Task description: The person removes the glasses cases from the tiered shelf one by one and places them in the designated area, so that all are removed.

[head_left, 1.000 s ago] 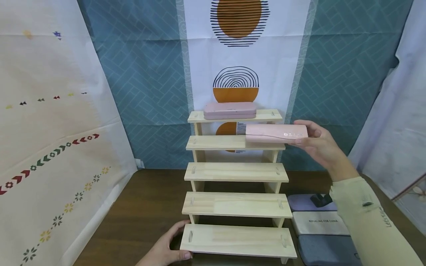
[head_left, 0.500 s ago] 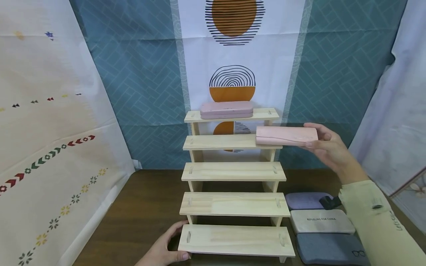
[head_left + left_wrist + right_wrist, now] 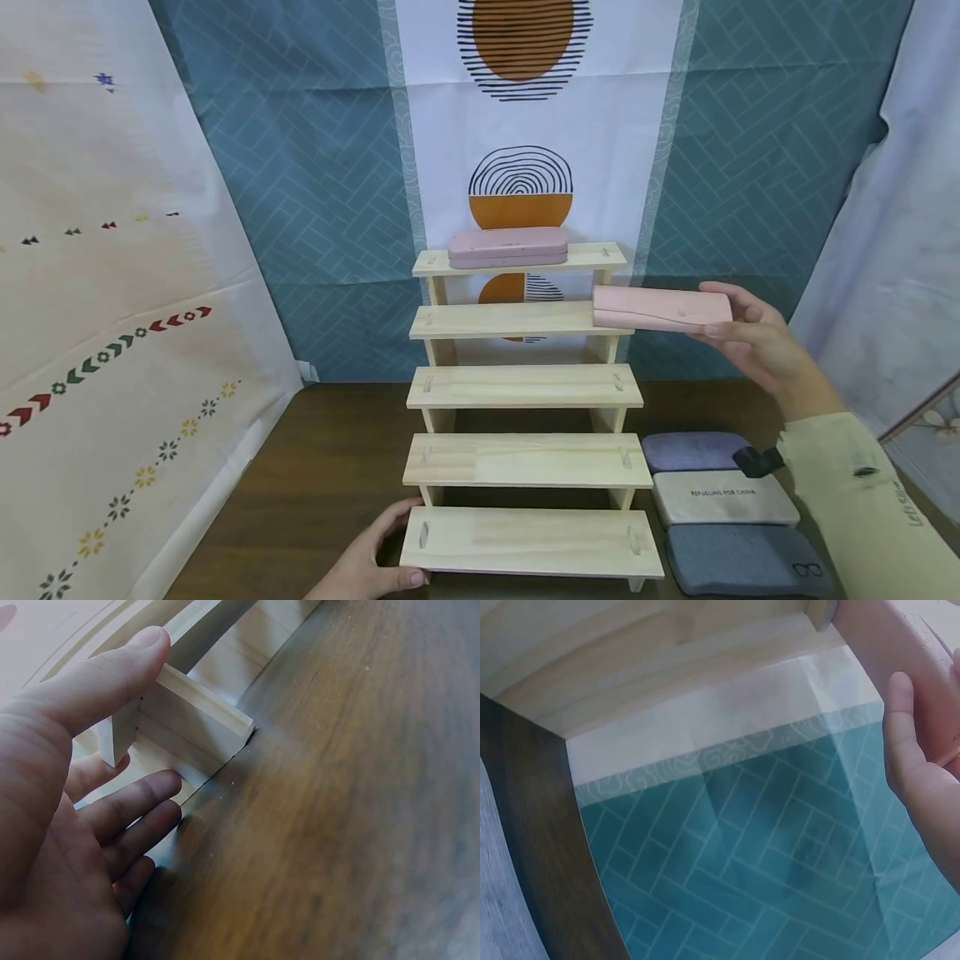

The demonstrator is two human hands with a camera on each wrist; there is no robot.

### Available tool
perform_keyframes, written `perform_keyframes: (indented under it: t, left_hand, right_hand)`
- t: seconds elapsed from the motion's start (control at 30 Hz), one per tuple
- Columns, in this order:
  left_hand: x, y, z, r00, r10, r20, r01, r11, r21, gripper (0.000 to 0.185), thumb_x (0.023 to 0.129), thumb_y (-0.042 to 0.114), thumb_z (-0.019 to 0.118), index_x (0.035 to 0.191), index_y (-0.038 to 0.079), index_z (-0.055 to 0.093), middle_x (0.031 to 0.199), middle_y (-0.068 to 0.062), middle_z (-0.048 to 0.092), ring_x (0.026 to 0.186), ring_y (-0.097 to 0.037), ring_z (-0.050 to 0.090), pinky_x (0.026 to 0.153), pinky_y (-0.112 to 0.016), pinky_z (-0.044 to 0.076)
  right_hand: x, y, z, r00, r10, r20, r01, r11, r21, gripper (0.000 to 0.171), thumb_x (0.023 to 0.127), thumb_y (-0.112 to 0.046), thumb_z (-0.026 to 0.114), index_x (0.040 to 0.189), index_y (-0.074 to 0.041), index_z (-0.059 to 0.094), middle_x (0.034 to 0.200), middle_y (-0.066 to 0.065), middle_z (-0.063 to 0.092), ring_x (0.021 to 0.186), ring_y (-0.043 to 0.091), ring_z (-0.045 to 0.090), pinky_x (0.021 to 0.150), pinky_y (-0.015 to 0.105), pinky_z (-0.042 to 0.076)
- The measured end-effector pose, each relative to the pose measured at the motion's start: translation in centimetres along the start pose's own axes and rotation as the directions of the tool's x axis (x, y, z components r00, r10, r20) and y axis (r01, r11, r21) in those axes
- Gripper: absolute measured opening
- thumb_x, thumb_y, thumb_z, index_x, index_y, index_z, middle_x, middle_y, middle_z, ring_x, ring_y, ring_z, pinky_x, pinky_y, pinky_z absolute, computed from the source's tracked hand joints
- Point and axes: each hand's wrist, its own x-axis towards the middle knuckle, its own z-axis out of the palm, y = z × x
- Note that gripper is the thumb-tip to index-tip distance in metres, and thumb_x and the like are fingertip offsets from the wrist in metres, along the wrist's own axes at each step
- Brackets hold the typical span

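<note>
- Pink case (image 3: 662, 308) is held level in the right hand (image 3: 757, 342), fingers curled round its right end, its left end over the second-highest step of the wooden stepped stand (image 3: 525, 387).
- Left hand (image 3: 375, 558), fingers relaxed, rests against the lowest step's left end on the tabletop (image 3: 322, 475).
- Another pink case (image 3: 507, 247) lies on the top step.
- Three cases (image 3: 723, 498) lie beside the stand's right foot.
</note>
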Motion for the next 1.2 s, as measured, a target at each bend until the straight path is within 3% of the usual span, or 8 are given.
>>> perform_keyframes:
  t: [0.2,0.5,0.83,1.0,1.2]
  left_hand:
    - [0.1,-0.1,0.0,1.0,0.02,-0.006,-0.02,1.0,0.007,0.08,0.083,0.018,0.085,0.15,0.012,0.042,0.142,-0.011,0.053,0.127,-0.011,0.047,0.103,-0.022,0.028]
    - [0.1,0.0,0.0,1.0,0.014,-0.005,-0.014,1.0,0.006,0.08,0.083,0.018,0.085,0.15,0.013,0.042,0.143,-0.01,0.052,0.127,-0.012,0.046,0.103,-0.023,0.029]
    - [0.2,0.1,0.1,1.0,0.021,-0.006,-0.021,1.0,0.0,0.079,0.083,0.017,0.085,0.149,0.013,0.043,0.143,-0.011,0.052,0.127,-0.01,0.046,0.104,-0.022,0.029]
    - [0.3,0.0,0.1,1.0,0.018,-0.009,-0.017,1.0,0.013,0.079,0.083,0.017,0.085,0.149,0.012,0.043,0.143,-0.01,0.052,0.127,-0.012,0.047,0.103,-0.023,0.03]
    - [0.2,-0.1,0.0,1.0,0.016,-0.013,-0.016,1.0,0.02,0.078,0.083,0.018,0.085,0.149,0.01,0.043,0.143,-0.012,0.052,0.127,-0.011,0.047,0.103,-0.023,0.03]
  right_hand:
    - [-0.4,-0.3,-0.8,1.0,0.016,-0.023,-0.016,1.0,-0.007,0.055,0.094,0.023,0.041,0.144,0.001,0.051,0.137,0.013,0.044,0.118,0.025,0.05,0.094,0.035,0.051]
    - [-0.9,-1.0,-1.9,1.0,-0.003,0.013,0.003,1.0,-0.022,0.057,0.094,0.022,0.039,0.147,0.002,0.046,0.141,0.014,0.039,0.119,0.024,0.049,0.094,0.034,0.051]
    - [-1.7,-1.4,-3.6,0.998,-0.008,0.064,0.003,0.997,0.075,0.059,0.094,0.025,0.033,0.15,0.004,0.041,0.144,0.014,0.039,0.121,0.023,0.055,0.097,0.036,0.049]
    - [-2.5,-1.3,-4.5,0.999,-0.018,0.05,0.012,0.993,0.122,0.06,0.094,0.026,0.031,0.148,0.004,0.043,0.142,0.014,0.042,0.121,0.023,0.056,0.097,0.036,0.049]
    - [-3.6,-0.8,-5.9,0.999,0.037,-0.011,-0.037,0.999,0.025,0.061,0.095,0.025,0.034,0.149,-0.001,0.045,0.141,0.011,0.043,0.117,0.022,0.057,0.093,0.032,0.051]
